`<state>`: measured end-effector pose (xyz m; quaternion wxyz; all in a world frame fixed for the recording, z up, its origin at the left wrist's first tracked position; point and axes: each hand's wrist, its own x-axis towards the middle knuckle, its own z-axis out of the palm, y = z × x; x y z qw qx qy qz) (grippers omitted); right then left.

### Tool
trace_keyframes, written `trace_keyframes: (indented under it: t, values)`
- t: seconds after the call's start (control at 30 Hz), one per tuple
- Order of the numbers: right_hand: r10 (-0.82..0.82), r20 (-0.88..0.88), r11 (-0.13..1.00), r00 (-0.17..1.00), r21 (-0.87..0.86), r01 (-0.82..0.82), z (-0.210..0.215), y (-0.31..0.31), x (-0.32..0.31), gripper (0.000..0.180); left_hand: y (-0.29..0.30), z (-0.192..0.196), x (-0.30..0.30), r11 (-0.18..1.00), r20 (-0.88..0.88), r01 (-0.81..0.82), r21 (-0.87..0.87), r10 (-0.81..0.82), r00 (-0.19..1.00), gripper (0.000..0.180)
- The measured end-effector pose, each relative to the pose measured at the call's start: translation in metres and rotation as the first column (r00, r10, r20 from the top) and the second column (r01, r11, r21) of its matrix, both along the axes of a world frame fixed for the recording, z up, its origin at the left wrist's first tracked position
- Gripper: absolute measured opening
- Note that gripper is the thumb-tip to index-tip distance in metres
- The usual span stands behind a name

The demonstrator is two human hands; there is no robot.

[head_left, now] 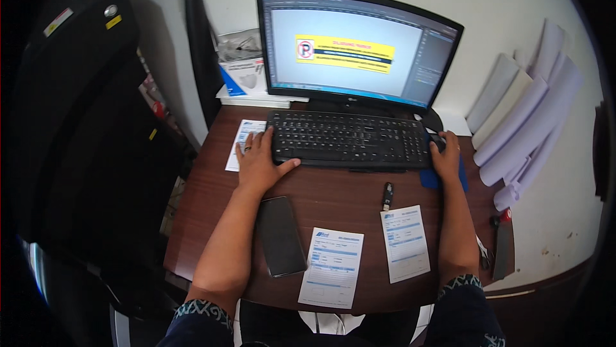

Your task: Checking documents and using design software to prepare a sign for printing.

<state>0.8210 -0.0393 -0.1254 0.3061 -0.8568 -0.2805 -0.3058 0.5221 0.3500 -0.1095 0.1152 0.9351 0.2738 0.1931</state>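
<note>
My left hand [258, 162] lies with fingers spread at the left end of a black keyboard [350, 138], its fingertips by the keyboard's edge and over a printed form [249, 130]. My right hand [449, 157] is curled over a dark computer mouse [437, 141] on a blue mouse pad [428, 179]; the hand hides much of the mouse. Behind the keyboard stands a monitor [353, 84] showing a yellow sign design with a crossed-out letter symbol. A black phone [281, 236] lies beside my left forearm. Two more paper forms, one central [331, 268] and one right [405, 244], lie between my arms, below a black USB stick [387, 197].
Several white and lilac paper rolls [513, 122] lean against the wall at right. Scissors [486, 258] and a dark flat tool [504, 251] lie by the desk's right edge. A white-and-blue box [245, 77] stands left of the monitor. A large black machine [70, 122] fills the left.
</note>
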Motion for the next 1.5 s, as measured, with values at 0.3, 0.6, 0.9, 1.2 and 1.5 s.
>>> trace_keyframes:
  t: [0.3, 0.6, 0.9, 1.2, 1.5]
  values:
    - [0.080, -0.049, 0.995, 0.996, 0.069, -0.077, 0.001, 0.007, -0.003, 0.035, 0.003, -0.002, -0.003, 1.000, -0.013, -0.006, 0.003, 0.006, 1.000, 0.110]
    - [0.090, -0.038, 0.993, 0.995, 0.084, -0.087, 0.001, 0.007, -0.002, 0.033, 0.002, -0.002, -0.003, 1.000, -0.020, 0.000, 0.001, 0.000, 1.000, 0.111]
    - [0.027, -0.098, 0.999, 0.995, 0.039, -0.023, 0.000, 0.005, -0.002, 0.032, 0.004, -0.003, -0.003, 1.000, -0.006, 0.005, 0.002, -0.005, 1.000, 0.110]
    - [-0.026, -0.114, 0.999, 0.993, 0.034, 0.030, 0.005, 0.007, -0.010, 0.032, 0.002, -0.002, -0.005, 1.000, 0.002, 0.004, 0.012, -0.004, 1.000, 0.109]
    - [-0.132, -0.147, 0.991, 0.980, -0.003, 0.133, 0.005, 0.005, -0.010, 0.035, 0.000, -0.001, -0.001, 1.000, -0.011, 0.006, 0.001, -0.006, 1.000, 0.106]
